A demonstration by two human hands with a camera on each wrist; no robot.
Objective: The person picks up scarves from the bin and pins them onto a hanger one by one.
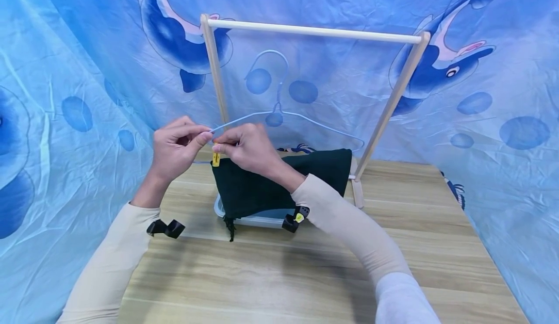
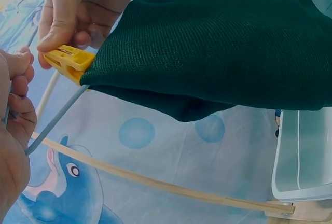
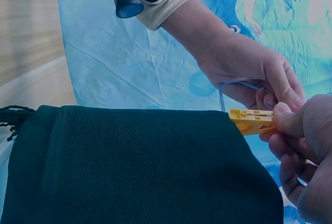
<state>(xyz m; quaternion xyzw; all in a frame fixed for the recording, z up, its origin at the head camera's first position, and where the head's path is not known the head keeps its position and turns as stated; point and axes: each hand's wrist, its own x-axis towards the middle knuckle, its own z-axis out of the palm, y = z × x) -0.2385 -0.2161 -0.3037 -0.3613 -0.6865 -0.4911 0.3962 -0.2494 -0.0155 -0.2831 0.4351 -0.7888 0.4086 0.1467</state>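
A dark green cloth (image 1: 257, 190) with a dark tassel hangs folded over the lower bar of a light blue wire hanger (image 1: 320, 123), whose hook points up and is on no rail. My left hand (image 1: 174, 147) grips the hanger's left end between thumb and fingers. Close beside it, my right hand (image 1: 253, 149) pinches a yellow clothespin (image 1: 216, 158) by its handle end. In the left wrist view, the clothespin's (image 2: 70, 62) jaws sit at the cloth's corner on the bar. The right wrist view also shows the clothespin (image 3: 254, 120) meeting the cloth's edge.
A wooden rack with a white rail (image 1: 314, 30) stands behind the hanger. Beneath the cloth sits a pale blue plastic bin (image 1: 262, 222) on the wood-grain table (image 1: 262, 275). A blue dolphin-print curtain (image 1: 349, 72) closes off the back and sides.
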